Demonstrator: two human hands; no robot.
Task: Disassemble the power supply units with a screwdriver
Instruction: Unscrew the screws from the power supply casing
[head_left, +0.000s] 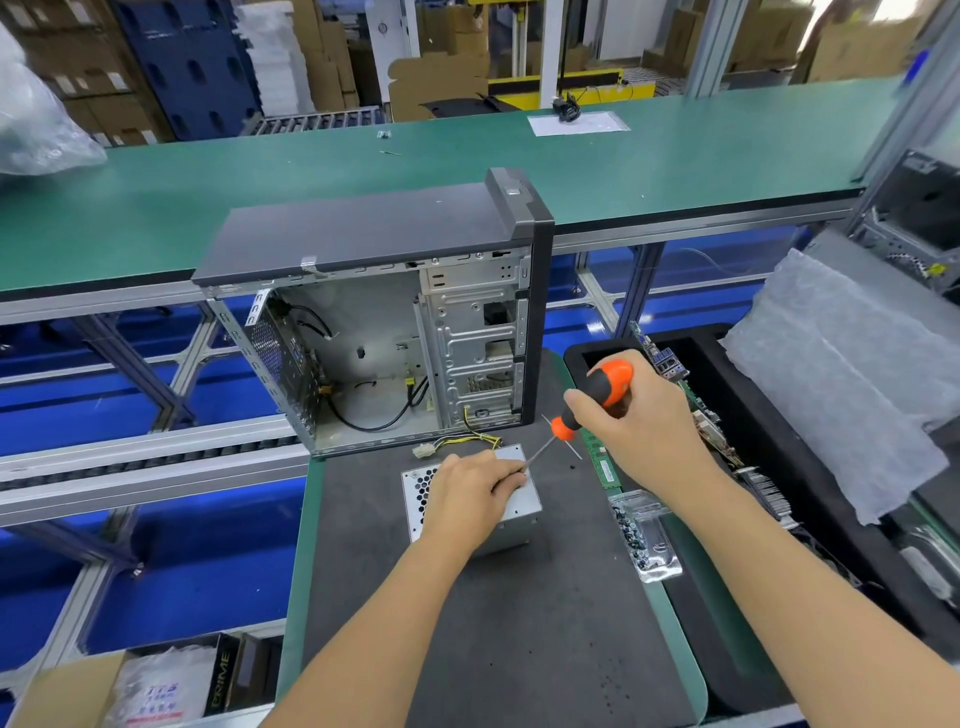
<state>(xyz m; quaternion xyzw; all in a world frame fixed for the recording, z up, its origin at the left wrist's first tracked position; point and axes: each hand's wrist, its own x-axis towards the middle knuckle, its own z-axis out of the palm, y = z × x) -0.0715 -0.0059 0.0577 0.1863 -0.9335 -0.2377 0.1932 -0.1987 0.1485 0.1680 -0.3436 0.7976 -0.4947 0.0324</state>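
— How many power supply units are out?

— One power supply unit (519, 501), a silver metal box, sits on the dark mat (467, 623) that covers the near part of the desk (296, 597), just in front of the open computer case (374, 322). A honeycomb vent shows on its left top face, and a bundle of yellow and black wires (467, 441) with one white plug runs from it toward the case.

— And tools?

— One screwdriver (582, 410), orange and black handle. Its thin shaft slants down and left, with the tip at the unit's top, right by the left fingers.

— The hands?

— Both bare. The left hand (470, 493) lies palm down on the unit with its fingers curled over the far top edge, holding it. The right hand (639, 421) is clenched round the screwdriver handle, raised above the mat, wrist to the right.

— Anything else counted?

— One case, side panel off, standing upright (mostly hollow inside, a few loose black cables). One clear plastic bag (644, 540) lies to the right of the unit, holding small dark parts, too small to name. Right of that, one black foam tray (753, 467) carries circuit boards; I cannot count them.

— Any writing?

— Only "PRIME" on a black box (223, 675) at the lower left, beside a cardboard carton (62, 696). Other labels are too blurred.
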